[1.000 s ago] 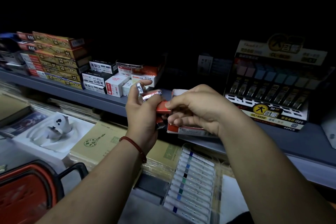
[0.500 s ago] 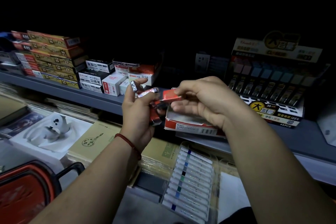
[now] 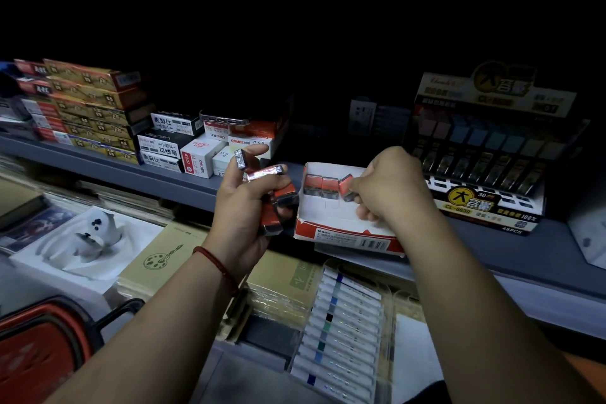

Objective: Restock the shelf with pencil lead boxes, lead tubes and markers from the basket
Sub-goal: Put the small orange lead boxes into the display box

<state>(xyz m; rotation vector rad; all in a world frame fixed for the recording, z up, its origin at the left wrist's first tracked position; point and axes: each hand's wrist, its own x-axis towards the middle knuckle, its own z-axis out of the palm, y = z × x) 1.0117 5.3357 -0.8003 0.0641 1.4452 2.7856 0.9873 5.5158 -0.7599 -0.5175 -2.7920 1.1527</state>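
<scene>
**Red lead tubes at the open carton on the shelf**

The left hand (image 3: 242, 223) is raised in front of the shelf (image 3: 183, 182), its grip curled round a cluster of red lead tubes (image 3: 277, 203). One tube sticks up by the forefinger, another lies across the fingertips, and more sit against the palm (how many is hard to count in this dim light). A red cord bracelet (image 3: 214, 261) circles that wrist.

The right hand (image 3: 390, 187) is over the open carton (image 3: 341, 233), a red-and-white tray lying at the front edge of the shelf. Its grip pinches a lone tube (image 3: 346, 185), tilted, with its lower end inside the carton near the back wall. Just to the left of it, two standing tubes (image 3: 319, 185) sit upright side by side against that wall.

On the same shelf to the right stands a black-and-yellow display stand (image 3: 485, 174) with rows of lead cases. To the left are small white boxes and a stack of gold-and-red boxes (image 3: 95, 108), and a phone (image 3: 223, 116) lies on top of the small boxes. Below the shelf lies a clear pack of markers (image 3: 344, 331), and the red basket (image 3: 39, 354) shows at the lower left corner.
</scene>
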